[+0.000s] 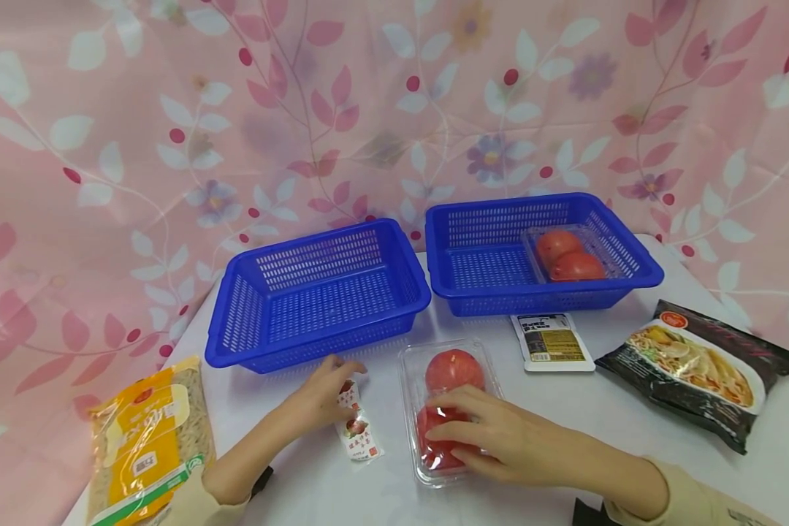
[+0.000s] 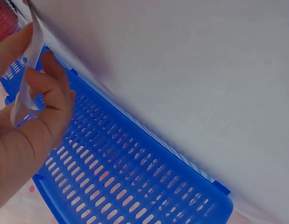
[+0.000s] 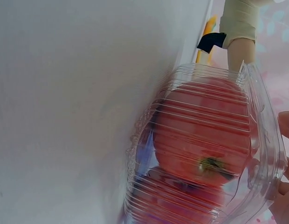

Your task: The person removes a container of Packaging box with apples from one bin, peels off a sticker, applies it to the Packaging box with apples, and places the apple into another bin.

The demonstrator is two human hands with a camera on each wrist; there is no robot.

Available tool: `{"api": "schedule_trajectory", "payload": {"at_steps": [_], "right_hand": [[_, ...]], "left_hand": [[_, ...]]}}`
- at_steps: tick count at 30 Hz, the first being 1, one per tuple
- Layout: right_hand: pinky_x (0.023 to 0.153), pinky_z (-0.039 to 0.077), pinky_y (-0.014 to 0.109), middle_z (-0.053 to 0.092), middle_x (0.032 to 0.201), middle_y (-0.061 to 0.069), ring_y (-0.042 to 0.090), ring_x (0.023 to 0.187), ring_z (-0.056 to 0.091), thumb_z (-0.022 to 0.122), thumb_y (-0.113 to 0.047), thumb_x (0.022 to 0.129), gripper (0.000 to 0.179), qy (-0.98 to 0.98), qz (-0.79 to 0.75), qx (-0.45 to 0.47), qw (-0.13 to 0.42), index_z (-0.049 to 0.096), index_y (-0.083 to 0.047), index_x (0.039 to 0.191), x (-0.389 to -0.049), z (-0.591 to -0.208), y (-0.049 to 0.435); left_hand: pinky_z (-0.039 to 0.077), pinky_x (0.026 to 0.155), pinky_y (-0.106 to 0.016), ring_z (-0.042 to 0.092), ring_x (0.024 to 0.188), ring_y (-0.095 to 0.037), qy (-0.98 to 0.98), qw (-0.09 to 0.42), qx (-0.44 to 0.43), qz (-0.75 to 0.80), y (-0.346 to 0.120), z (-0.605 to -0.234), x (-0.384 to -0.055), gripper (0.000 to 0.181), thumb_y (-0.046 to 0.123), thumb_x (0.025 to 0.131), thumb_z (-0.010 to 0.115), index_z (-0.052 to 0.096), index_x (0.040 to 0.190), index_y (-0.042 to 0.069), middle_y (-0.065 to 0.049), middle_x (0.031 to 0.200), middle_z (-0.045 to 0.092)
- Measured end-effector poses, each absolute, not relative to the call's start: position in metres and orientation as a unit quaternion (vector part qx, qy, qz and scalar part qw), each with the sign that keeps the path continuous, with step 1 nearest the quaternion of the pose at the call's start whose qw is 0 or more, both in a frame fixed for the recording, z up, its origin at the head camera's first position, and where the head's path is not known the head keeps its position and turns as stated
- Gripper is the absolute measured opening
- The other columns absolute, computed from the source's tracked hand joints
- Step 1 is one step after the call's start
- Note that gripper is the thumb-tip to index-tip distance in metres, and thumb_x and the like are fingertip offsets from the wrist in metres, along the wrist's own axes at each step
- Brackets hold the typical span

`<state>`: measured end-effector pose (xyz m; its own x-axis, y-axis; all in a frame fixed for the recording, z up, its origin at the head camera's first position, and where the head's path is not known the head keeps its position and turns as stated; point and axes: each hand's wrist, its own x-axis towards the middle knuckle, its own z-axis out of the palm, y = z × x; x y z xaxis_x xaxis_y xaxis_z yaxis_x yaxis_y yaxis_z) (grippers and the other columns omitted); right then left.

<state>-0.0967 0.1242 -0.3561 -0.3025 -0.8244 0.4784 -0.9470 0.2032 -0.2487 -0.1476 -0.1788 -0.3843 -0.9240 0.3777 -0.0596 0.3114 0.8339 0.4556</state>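
From the head cam, got the left hand pinching a small white sachet with red fruit printed on it, just in front of the left blue basket. Can't tell about contact between the sachet's lower end and the counter. Near it, got a clear plastic clamshell sitting on the counter, two tomatoes inside, with the right hand resting on the lid, fingers apart and loosely bent. Further back, can see the right blue basket with another tomato clamshell in its right end. In front of that, spotting a white-and-gold packet and, to its right, a black instant-noodle bag. Way over left, got a yellow food bag.

On the left wrist cam, can see the sachet nearly edge-on between thumb and fingers, with the left basket's slotted plastic beyond.

On the right wrist cam, looking right through ribbed plastic at the tomatoes, green stem on one, fingertips against the clamshell at the right edge. Also catching a cream sleeve and black wristband up top.
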Motion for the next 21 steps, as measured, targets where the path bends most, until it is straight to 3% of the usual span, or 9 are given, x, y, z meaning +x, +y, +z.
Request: {"api": "schedule_trajectory", "payload": {"at_steps": [7, 9, 13, 16, 21], "right_hand": [[0.09, 0.045, 0.037, 0.047, 0.126, 0.005, 0.016, 0.115, 0.044, 0.064, -0.015, 0.086, 0.032, -0.766, 0.264, 0.575, 0.113, 0.059, -0.018, 0.118, -0.096, -0.356, 0.122], [0.089, 0.046, 0.037, 0.047, 0.126, 0.005, 0.017, 0.115, 0.044, 0.065, -0.015, 0.085, 0.034, -0.766, 0.265, 0.575, 0.111, 0.058, -0.018, 0.118, -0.096, -0.356, 0.121], [0.087, 0.047, 0.037, 0.047, 0.126, 0.003, 0.017, 0.114, 0.045, 0.064, -0.015, 0.086, 0.035, -0.769, 0.268, 0.57, 0.107, 0.057, -0.019, 0.119, -0.095, -0.352, 0.119], [0.087, 0.047, 0.039, 0.048, 0.126, 0.001, 0.016, 0.114, 0.046, 0.062, -0.015, 0.087, 0.032, -0.773, 0.269, 0.563, 0.114, 0.058, -0.02, 0.118, -0.095, -0.348, 0.116], [0.084, 0.048, 0.042, 0.052, 0.122, 0.001, 0.016, 0.113, 0.048, 0.06, -0.016, 0.088, 0.027, -0.783, 0.269, 0.542, 0.143, 0.06, -0.021, 0.114, -0.094, -0.34, 0.109]], "left_hand": [[0.047, 0.076, -0.04, 0.051, 0.093, -0.022, 0.947, 0.055, 0.196, 0.248, -0.181, -0.381, -0.144, 0.046, 0.019, 0.066, 0.082, 0.064, 0.108, 0.023, -0.003, 0.105, 0.053], [0.046, 0.078, -0.043, 0.052, 0.094, -0.024, 0.944, 0.036, 0.211, 0.253, -0.18, -0.378, -0.143, 0.037, 0.02, 0.069, 0.079, 0.066, 0.103, 0.021, -0.002, 0.104, 0.055], [0.047, 0.074, -0.035, 0.053, 0.088, -0.017, 0.932, -0.005, 0.238, 0.273, -0.177, -0.367, -0.137, 0.021, 0.018, 0.081, 0.07, 0.069, 0.101, 0.016, 0.003, 0.096, 0.057], [0.046, 0.067, -0.024, 0.051, 0.079, -0.008, 0.926, -0.027, 0.251, 0.28, -0.172, -0.356, -0.129, 0.021, 0.016, 0.083, 0.068, 0.068, 0.104, 0.014, 0.006, 0.092, 0.059], [0.049, 0.073, -0.023, 0.056, 0.084, -0.005, 0.913, -0.04, 0.27, 0.303, -0.159, -0.342, -0.114, 0.029, 0.019, 0.074, 0.076, 0.068, 0.103, 0.015, 0.007, 0.095, 0.063]]}}
